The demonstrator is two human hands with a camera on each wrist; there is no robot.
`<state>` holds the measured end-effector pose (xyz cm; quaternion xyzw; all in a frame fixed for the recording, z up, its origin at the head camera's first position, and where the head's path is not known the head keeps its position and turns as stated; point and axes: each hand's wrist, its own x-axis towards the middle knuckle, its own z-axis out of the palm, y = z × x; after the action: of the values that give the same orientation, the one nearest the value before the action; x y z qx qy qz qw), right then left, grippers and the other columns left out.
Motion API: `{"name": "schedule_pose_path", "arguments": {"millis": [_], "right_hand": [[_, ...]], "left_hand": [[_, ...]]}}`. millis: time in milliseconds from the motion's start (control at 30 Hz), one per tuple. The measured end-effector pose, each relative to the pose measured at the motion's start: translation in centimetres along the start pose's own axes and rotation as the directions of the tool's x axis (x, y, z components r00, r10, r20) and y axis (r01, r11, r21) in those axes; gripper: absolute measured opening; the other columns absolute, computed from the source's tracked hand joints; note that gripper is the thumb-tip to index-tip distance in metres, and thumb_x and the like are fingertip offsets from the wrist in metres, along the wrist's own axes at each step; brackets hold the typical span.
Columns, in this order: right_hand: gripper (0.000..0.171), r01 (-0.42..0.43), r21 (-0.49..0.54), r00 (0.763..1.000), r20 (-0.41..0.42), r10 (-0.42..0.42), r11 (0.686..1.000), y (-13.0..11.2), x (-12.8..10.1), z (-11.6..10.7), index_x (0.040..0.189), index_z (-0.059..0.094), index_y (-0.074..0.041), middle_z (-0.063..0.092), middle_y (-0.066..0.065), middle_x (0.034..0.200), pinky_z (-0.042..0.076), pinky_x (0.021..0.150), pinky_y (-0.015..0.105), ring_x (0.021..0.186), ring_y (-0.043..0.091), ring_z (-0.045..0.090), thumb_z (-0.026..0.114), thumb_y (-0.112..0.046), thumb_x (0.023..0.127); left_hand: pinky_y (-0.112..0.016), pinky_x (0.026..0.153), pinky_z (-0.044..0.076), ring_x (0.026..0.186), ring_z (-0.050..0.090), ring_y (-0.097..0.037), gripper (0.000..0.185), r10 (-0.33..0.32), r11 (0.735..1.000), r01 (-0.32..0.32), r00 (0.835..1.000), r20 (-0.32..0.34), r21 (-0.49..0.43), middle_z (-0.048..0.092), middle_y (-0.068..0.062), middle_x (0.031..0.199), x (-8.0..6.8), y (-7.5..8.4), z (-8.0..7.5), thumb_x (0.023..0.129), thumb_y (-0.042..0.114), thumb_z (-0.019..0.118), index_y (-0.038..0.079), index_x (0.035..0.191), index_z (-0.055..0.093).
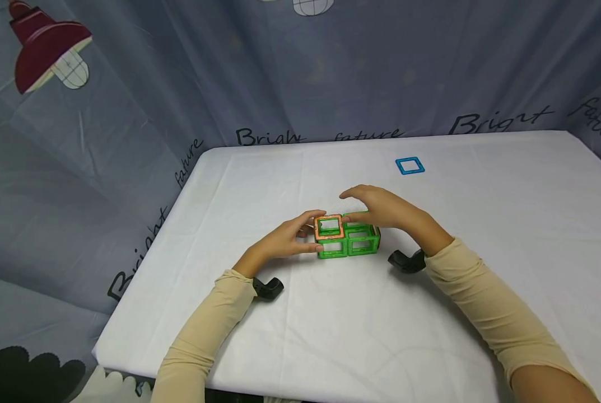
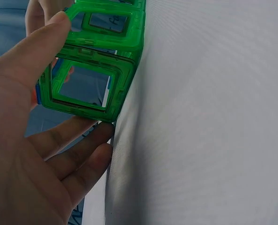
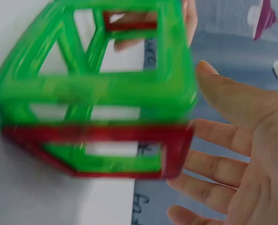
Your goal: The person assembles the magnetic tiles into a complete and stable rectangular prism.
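two bare hands flank one small structure of green translucent plastic square frames [image 1: 349,240], built as two joined cubes in the middle of one white table [image 1: 481,235]. the left hand [image 1: 287,238] touches its left end, fingers straight, thumb on one orange square frame [image 1: 329,226] capping the left cube. the right hand [image 1: 381,208] hovers spread over the right cube. one blue square plastic frame [image 1: 409,165] lies flat, well apart beyond the hands.

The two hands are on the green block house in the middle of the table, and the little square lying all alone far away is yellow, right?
Not quite. The lone square tile is blue, not yellow, as the head view shows. The rest holds: the left hand and right hand are both on the green tile structure in the middle of the table.
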<state>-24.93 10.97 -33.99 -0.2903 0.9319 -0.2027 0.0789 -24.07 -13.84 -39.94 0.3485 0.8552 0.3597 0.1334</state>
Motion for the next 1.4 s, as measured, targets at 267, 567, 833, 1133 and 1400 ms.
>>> {"name": "schedule_pose_path", "arguments": {"millis": [267,567,833,1133,1400], "right_hand": [[0.058,-0.111,0.035,0.994,0.009,0.110,0.993,3.8,1.2,-0.2,0.133,0.044,-0.004,0.039,0.022,0.139,0.030,0.104,0.056,0.130,0.039,0.032,0.058,-0.037,0.088],[0.058,-0.307,-0.120,0.949,0.033,0.313,0.944,11.0,3.9,-3.4,0.138,0.030,0.001,0.022,0.033,0.140,0.026,0.102,0.063,0.126,0.050,0.026,0.055,-0.019,0.091],[0.074,-0.390,-0.131,0.903,0.141,0.407,0.911,16.4,4.4,-4.3,0.142,0.018,0.004,0.014,0.033,0.143,0.015,0.106,0.064,0.130,0.050,0.014,0.061,-0.018,0.086],[0.064,-0.358,-0.219,0.909,0.140,0.393,0.907,16.5,4.8,-4.8,0.135,0.030,0.010,0.026,0.036,0.137,0.021,0.106,0.060,0.127,0.051,0.022,0.059,-0.024,0.088],[0.064,-0.347,-0.251,0.920,0.094,0.380,0.904,14.9,4.8,-3.9,0.130,0.041,0.009,0.037,0.034,0.131,0.029,0.102,0.059,0.122,0.048,0.034,0.061,-0.034,0.087]], "left_hand": [[-0.028,0.093,0.047,0.114,0.052,-0.015,0.074,-0.004,1.000,0.004,1.000,-0.006,-0.016,0.054,-0.006,0.125,-0.1,0.0,0.2,0.081,0.028,0.070,0.016,0.141,0.029],[-0.025,0.093,0.046,0.112,0.052,-0.012,0.074,0.004,1.000,-0.004,1.000,-0.002,-0.004,0.055,-0.003,0.123,-0.2,0.0,0.4,0.081,0.029,0.070,0.017,0.141,0.029],[-0.024,0.095,0.045,0.112,0.053,-0.012,0.074,0.009,1.000,-0.009,1.000,0.013,-0.017,0.055,-0.003,0.123,-0.4,0.3,0.6,0.081,0.031,0.070,0.018,0.141,0.030],[-0.023,0.094,0.045,0.112,0.052,-0.011,0.073,0.006,1.000,-0.006,1.000,-0.006,-0.009,0.055,-0.003,0.121,-0.2,0.1,0.3,0.081,0.030,0.070,0.019,0.141,0.030],[-0.025,0.096,0.045,0.113,0.052,-0.013,0.074,-0.012,1.000,0.012,1.000,-0.001,-0.019,0.054,-0.003,0.122,-0.3,-0.1,0.0,0.081,0.029,0.069,0.017,0.141,0.029]]}}
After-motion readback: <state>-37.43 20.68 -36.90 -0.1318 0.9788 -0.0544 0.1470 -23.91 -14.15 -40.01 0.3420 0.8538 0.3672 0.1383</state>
